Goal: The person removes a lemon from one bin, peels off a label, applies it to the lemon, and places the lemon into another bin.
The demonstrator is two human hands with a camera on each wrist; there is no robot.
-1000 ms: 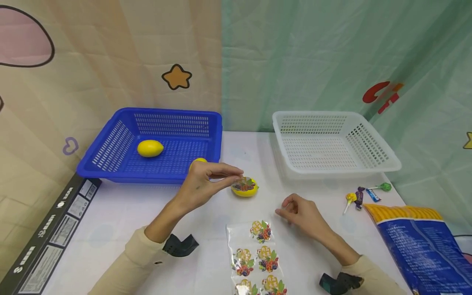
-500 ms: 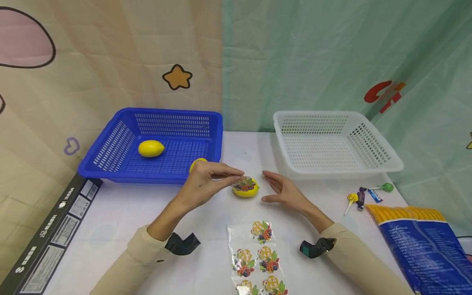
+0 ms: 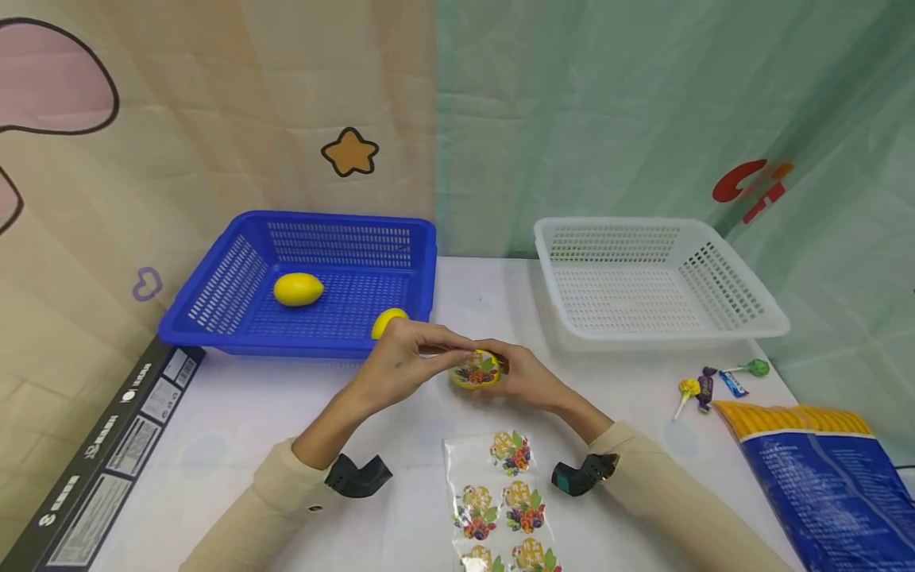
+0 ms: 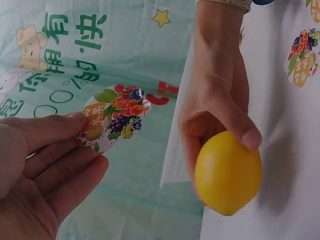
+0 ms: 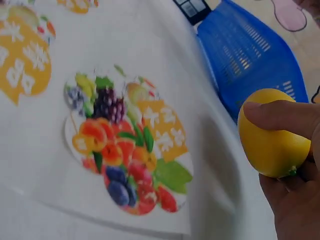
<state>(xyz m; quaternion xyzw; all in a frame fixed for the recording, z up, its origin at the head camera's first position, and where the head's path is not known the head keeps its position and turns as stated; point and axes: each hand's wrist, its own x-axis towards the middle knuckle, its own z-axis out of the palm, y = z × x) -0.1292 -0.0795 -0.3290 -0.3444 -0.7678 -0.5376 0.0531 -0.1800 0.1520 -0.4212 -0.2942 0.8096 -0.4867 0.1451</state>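
1. Sticker sheet (image 3: 503, 504) is lying at the table's near edge, open white table (image 3: 236, 413) to its left.
2. Right hand (image 3: 525, 377) is gripping the lemon (image 3: 475, 372) mid-table, just above the sheet.
3. Left hand (image 3: 400, 365) is pinching a fruit sticker (image 4: 112, 117) beside the lemon.
4. Blue basket (image 3: 214, 330) is sitting far left, white basket (image 3: 715, 327) far right, clear gap between.

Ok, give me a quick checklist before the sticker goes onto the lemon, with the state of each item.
1. Left hand pinches the sticker by its edge: ok.
2. Right hand has a firm grip on the lemon: ok.
3. Sticker free of the lemon, not stuck yet: ok.
4. Bare lemon skin faces the sticker: ok.
5. Sticky side faces the lemon: cannot tell.
6. Sticker sheet within reach: ok.
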